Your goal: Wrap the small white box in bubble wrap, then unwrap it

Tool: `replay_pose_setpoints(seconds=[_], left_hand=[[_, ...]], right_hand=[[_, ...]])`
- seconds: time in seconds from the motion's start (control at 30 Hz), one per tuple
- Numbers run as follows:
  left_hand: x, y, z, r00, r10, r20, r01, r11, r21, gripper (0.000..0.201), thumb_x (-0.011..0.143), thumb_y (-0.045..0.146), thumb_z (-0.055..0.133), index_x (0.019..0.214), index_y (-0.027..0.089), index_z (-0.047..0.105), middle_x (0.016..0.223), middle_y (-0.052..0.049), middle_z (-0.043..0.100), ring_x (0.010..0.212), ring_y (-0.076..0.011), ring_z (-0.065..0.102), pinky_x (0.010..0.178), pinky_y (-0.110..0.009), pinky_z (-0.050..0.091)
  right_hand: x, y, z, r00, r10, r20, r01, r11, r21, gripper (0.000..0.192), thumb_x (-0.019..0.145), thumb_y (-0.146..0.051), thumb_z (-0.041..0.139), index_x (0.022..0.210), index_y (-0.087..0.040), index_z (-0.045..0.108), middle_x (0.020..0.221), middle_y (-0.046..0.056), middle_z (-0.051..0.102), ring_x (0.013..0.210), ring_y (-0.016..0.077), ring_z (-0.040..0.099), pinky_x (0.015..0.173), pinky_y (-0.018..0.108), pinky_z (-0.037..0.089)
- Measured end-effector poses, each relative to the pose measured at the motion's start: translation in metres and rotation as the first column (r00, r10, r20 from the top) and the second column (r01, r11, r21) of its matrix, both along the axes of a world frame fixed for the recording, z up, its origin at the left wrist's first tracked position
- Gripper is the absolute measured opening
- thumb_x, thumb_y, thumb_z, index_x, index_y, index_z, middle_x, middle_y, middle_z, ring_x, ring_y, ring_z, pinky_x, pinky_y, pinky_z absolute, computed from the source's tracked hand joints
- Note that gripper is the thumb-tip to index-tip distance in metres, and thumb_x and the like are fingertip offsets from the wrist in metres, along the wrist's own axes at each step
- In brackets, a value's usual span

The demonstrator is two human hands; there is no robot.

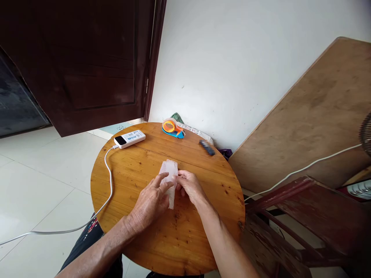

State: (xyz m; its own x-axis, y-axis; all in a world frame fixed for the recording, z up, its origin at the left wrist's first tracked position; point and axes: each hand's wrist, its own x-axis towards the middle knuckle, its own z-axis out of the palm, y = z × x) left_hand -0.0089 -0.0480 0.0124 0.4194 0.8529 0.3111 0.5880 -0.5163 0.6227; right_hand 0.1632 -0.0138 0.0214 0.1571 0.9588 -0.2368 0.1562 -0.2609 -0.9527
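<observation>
A whitish, translucent bundle of what looks like bubble wrap [169,166] lies on the round wooden table [191,247], long and narrow, one end toward me. What is inside, if anything, cannot be made out. My left hand [150,199] rests over its left side, index and middle fingers stretched apart across the top and the thumb near its lower edge. On the other side, my right hand [189,186] pinches the bundle's right edge between thumb and fingers. Some of the right fingertips are hidden beneath the hand.
Toward the back stands an orange and blue tape dispenser [173,128]. A white device [130,139] with a dark screen sits at the back left, its white cable [110,181] trailing off the table. A blurred dark object [206,147] lies back right. A reddish wooden chair [313,220] stands at right.
</observation>
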Motion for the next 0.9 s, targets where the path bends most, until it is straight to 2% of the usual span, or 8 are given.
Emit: replay_pose_setpoints(seconds=[0.07, 0.13, 0.2, 0.3, 0.47, 0.67, 0.8, 0.9], left_hand=[[-0.001, 0.0, 0.004, 0.999, -0.031, -0.035, 0.032, 0.999, 0.023, 0.053, 0.078, 0.003, 0.052, 0.124, 0.027, 0.062, 0.149, -0.006, 0.048, 0.118, -0.0242, 0.061, 0.097, -0.04, 0.054], [-0.002, 0.001, 0.007, 0.995, -0.072, -0.062, 0.074, 0.997, 0.035, 0.054, 0.079, 0.003, 0.051, 0.125, 0.029, 0.062, 0.145, -0.004, 0.053, 0.117, -0.0242, 0.061, 0.099, -0.041, 0.053], [-0.003, 0.003, 0.009, 0.992, -0.102, -0.079, 0.103, 0.995, 0.014, 0.051, 0.08, 0.004, 0.051, 0.124, 0.028, 0.063, 0.133, -0.003, 0.063, 0.11, -0.024, 0.063, 0.098, -0.04, 0.053], [-0.003, 0.004, 0.008, 0.993, -0.091, -0.072, 0.089, 0.995, -0.033, 0.046, 0.079, 0.006, 0.053, 0.12, 0.023, 0.065, 0.115, -0.004, 0.071, 0.101, -0.0249, 0.064, 0.094, -0.04, 0.054], [0.0, 0.005, -0.002, 0.999, -0.051, 0.006, 0.051, 0.999, -0.016, 0.042, 0.078, 0.006, 0.053, 0.115, 0.02, 0.067, 0.115, -0.007, 0.071, 0.101, -0.0251, 0.065, 0.094, -0.039, 0.054], [0.0, 0.004, -0.008, 0.998, -0.018, 0.061, 0.017, 1.0, 0.008, 0.041, 0.076, 0.007, 0.054, 0.112, 0.022, 0.069, 0.113, -0.007, 0.069, 0.1, -0.0234, 0.066, 0.09, -0.036, 0.056], [0.001, -0.001, -0.01, 0.993, 0.067, 0.099, -0.065, 0.998, -0.02, 0.04, 0.078, 0.011, 0.056, 0.115, 0.024, 0.066, 0.117, -0.007, 0.061, 0.096, -0.02, 0.067, 0.083, -0.032, 0.057], [0.002, -0.006, -0.011, 0.983, 0.163, 0.081, -0.161, 0.986, -0.042, 0.031, 0.079, 0.014, 0.057, 0.108, 0.023, 0.063, 0.112, -0.005, 0.059, 0.09, -0.018, 0.066, 0.078, -0.031, 0.057]], right_hand=[[-0.001, 0.006, -0.002, 0.999, 0.03, 0.01, -0.03, 1.0, 0.002, 0.038, 0.061, -0.039, 0.076, 0.088, -0.016, 0.062, 0.054, -0.008, 0.055, 0.039, 0.0098, 0.046, 0.028, 0.019, 0.025], [-0.002, 0.01, -0.004, 0.999, 0.045, 0.019, -0.045, 0.999, -0.007, 0.033, 0.06, -0.038, 0.075, 0.082, -0.017, 0.061, 0.052, -0.009, 0.054, 0.038, 0.0088, 0.042, 0.03, 0.019, 0.024], [-0.002, 0.011, -0.005, 0.999, 0.054, -0.002, -0.054, 0.999, 0.01, 0.029, 0.061, -0.035, 0.074, 0.078, -0.018, 0.06, 0.053, -0.008, 0.056, 0.041, 0.0089, 0.045, 0.036, 0.019, 0.03], [-0.004, 0.01, -0.006, 0.996, 0.079, -0.029, -0.075, 0.99, 0.118, 0.023, 0.061, -0.031, 0.072, 0.076, -0.017, 0.061, 0.061, -0.004, 0.062, 0.054, 0.0113, 0.053, 0.051, 0.022, 0.041], [-0.006, 0.005, -0.003, 0.994, 0.104, 0.011, -0.104, 0.964, 0.245, 0.016, 0.065, -0.03, 0.068, 0.076, -0.018, 0.064, 0.068, -0.003, 0.063, 0.063, 0.0137, 0.053, 0.06, 0.024, 0.043], [-0.006, -0.003, 0.004, 0.986, 0.163, -0.017, -0.154, 0.958, 0.243, 0.013, 0.067, -0.028, 0.067, 0.076, -0.02, 0.062, 0.068, -0.003, 0.062, 0.064, 0.0143, 0.053, 0.062, 0.025, 0.043], [-0.007, -0.011, 0.016, 0.977, 0.211, 0.035, -0.213, 0.946, 0.244, 0.012, 0.07, -0.026, 0.065, 0.08, -0.02, 0.064, 0.074, -0.002, 0.065, 0.068, 0.0163, 0.056, 0.065, 0.027, 0.045], [-0.007, -0.02, 0.027, 0.962, 0.23, 0.148, -0.263, 0.923, 0.279, 0.008, 0.071, -0.023, 0.061, 0.078, -0.02, 0.064, 0.072, -0.002, 0.063, 0.067, 0.0159, 0.055, 0.064, 0.026, 0.044]])
